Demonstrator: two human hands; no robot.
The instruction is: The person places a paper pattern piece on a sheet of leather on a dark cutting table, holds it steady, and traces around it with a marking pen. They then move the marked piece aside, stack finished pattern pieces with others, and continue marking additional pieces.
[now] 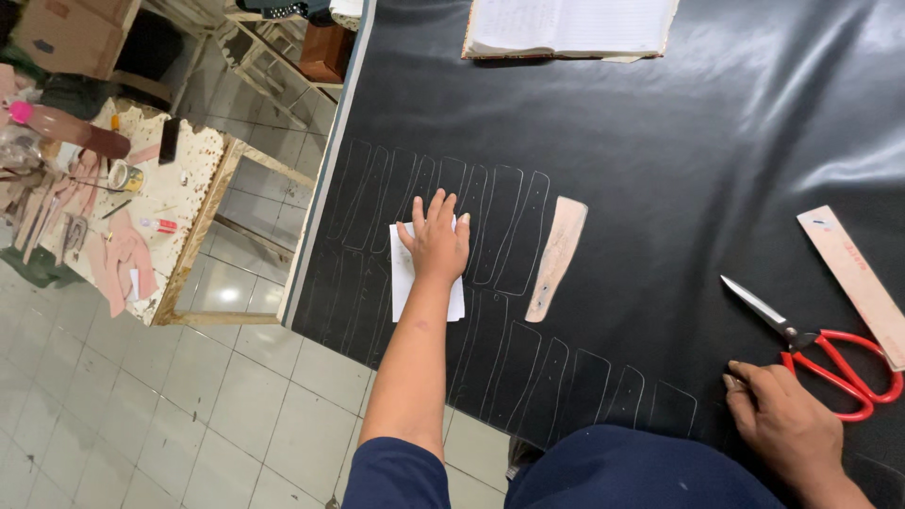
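Left hand flat on a white paper, right hand resting by the scissors.

I see my left hand (436,240) spread wide, pressing the white paper (403,275) onto the black sheet (679,141) among chalked outlines. My right hand (784,424) lies loosely curled, holding nothing, just near the red-handled scissors (820,349). A wooden template (558,256) lies right of the paper.

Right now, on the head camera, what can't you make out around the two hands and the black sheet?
- White paper: its middle is covered by the left hand.
- Right hand: cut off at the frame's bottom edge.
- Red-handled scissors: handle loop partly behind the wooden ruler, which runs off the right edge.
- Open notebook: cropped by the top edge, writing too small.
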